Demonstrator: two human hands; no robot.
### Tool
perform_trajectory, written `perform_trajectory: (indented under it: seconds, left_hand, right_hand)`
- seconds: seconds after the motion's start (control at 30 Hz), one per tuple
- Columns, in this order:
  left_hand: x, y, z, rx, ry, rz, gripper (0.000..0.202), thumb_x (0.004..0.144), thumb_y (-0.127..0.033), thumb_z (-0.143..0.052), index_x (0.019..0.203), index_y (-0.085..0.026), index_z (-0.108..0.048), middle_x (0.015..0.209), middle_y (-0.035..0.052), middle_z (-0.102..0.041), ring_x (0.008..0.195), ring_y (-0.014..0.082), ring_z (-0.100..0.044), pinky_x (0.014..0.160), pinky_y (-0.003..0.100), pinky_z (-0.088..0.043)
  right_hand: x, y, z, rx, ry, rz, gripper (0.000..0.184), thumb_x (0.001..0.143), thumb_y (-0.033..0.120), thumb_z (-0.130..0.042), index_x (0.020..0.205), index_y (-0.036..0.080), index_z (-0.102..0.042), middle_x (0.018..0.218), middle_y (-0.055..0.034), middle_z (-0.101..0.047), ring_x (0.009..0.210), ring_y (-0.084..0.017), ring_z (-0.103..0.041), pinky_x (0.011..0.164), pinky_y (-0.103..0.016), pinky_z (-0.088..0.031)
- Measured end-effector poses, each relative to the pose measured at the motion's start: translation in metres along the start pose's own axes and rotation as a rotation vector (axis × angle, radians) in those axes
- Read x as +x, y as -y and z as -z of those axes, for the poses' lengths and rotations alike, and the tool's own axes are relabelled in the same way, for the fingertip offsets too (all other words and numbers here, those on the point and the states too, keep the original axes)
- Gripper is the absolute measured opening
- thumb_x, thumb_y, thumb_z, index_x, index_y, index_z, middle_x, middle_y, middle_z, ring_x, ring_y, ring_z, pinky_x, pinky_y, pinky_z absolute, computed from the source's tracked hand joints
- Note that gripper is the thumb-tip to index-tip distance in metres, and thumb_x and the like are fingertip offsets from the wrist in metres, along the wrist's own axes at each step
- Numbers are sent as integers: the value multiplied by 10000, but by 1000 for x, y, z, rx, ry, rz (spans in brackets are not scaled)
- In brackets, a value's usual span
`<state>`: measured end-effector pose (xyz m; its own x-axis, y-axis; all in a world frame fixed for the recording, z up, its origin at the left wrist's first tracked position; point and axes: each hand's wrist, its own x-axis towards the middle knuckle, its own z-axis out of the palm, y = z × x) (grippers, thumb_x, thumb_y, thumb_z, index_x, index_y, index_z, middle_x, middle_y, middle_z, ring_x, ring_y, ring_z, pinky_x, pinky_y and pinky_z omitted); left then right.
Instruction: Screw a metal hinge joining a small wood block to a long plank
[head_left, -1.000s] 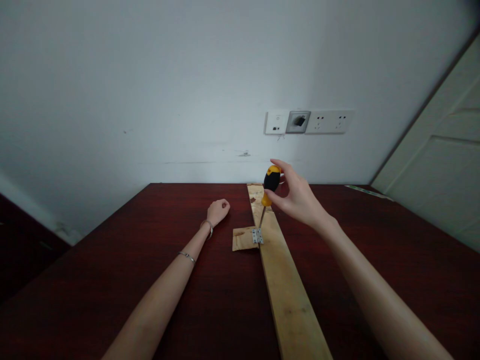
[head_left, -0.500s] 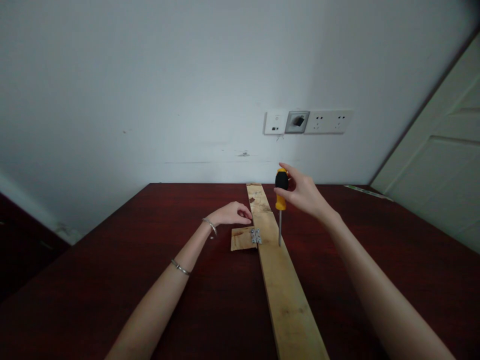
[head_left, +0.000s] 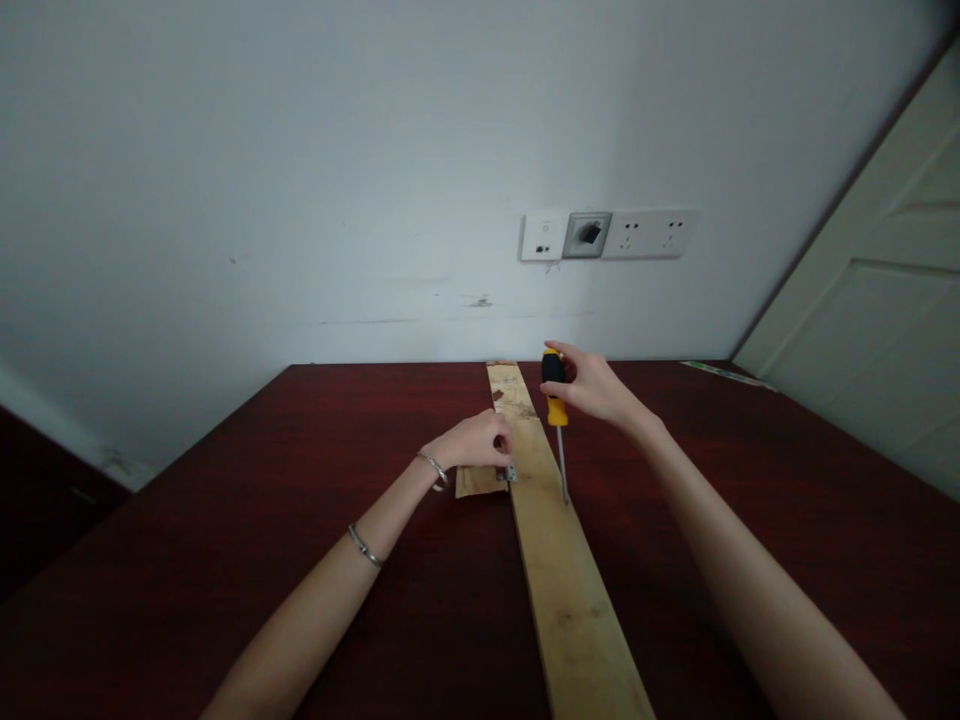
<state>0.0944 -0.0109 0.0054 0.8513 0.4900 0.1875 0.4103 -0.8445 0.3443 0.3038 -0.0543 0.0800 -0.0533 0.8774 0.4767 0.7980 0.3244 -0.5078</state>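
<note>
Silver hinge (head_left: pixel 511 472) half beneath left hand (head_left: pixel 474 443); screwdriver (head_left: pixel 556 410) upright in right hand (head_left: pixel 596 388).

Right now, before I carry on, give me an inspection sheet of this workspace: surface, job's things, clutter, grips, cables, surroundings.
Surface: dark red-brown wooden table, glossy.
Job's things: long pale wooden plank running away from the person; small pale wooden block at its left edge; small silver metal hinge across the joint; yellow-and-black-handled screwdriver near upright, tip at the plank's right edge.
Clutter: thin pale green strip at the table's far right edge.
Grips: left hand rests on block and hinge, grip unclear; right hand closed on the screwdriver handle.
Cables: nothing seen.
Surroundings: white wall, white socket row, pale panelled door at right.
</note>
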Motion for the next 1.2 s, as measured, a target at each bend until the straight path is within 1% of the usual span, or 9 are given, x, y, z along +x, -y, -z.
perform_trajectory:
  seconds: [0.17, 0.37, 0.57, 0.73, 0.9, 1.07, 1.2]
  left_hand:
    - [1, 0, -2, 1, 45, 13, 71, 669, -227, -666, 708, -171, -646, 772, 31, -628, 751, 161, -544, 685, 259, -436]
    - [2, -3, -2, -9, 49, 61, 45, 692, -218, -632, 707, -177, -642, 809, 31, -617, 793, 168, -555, 719, 263, -438]
    - [2, -7, 1, 26, 64, 31, 34, 689, -195, -618, 697, -164, -609, 798, 34, -602, 766, 161, -547, 667, 244, -416]
    - [2, -10, 2, 61, 63, 28, 37, 691, -199, -616, 696, -165, -602, 790, 29, -587, 736, 152, -536, 642, 240, -407]
    - [2, -11, 2, 44, 66, 27, 45, 691, -194, -626, 709, -164, -597, 798, 25, -586, 735, 148, -538, 638, 238, -408]
    - [2, -9, 0, 42, 41, -2, 52, 684, -180, -622, 678, -163, -573, 746, 12, -566, 700, 139, -516, 605, 235, -390]
    - [1, -8, -1, 42, 43, 8, 46, 680, -176, -603, 671, -162, -561, 745, 15, -565, 688, 136, -508, 587, 229, -377]
  right_hand:
    - [0, -2, -1, -8, 11, -13, 636, 659, 263, -619, 1263, 95, -515, 1000, -146, -668, 850, -259, -626, 785, -401, -488]
    - [1, -3, 0, -9, 13, -13, 632, 656, 267, -625, 1258, 106, -520, 996, -138, -673, 872, -264, -627, 804, -403, -483]
    - [1, -1, 1, -11, 23, -26, 637, 657, 263, -624, 1260, 86, -516, 995, -148, -673, 872, -261, -630, 797, -387, -488]
    - [1, -1, 1, -20, 10, 3, 630, 658, 264, -625, 1251, 76, -524, 1058, -160, -659, 926, -267, -620, 854, -391, -466]
    - [1, -3, 0, -32, 13, -7, 627, 660, 275, -627, 1255, 109, -521, 989, -135, -676, 871, -262, -631, 812, -400, -484]
    - [1, -5, 0, -9, 10, -2, 632, 653, 281, -635, 1250, 104, -525, 1012, -139, -668, 903, -267, -623, 830, -401, -478]
    - [1, -4, -1, -23, 18, -9, 636, 655, 280, -630, 1253, 96, -521, 1007, -142, -665, 892, -264, -622, 828, -395, -475]
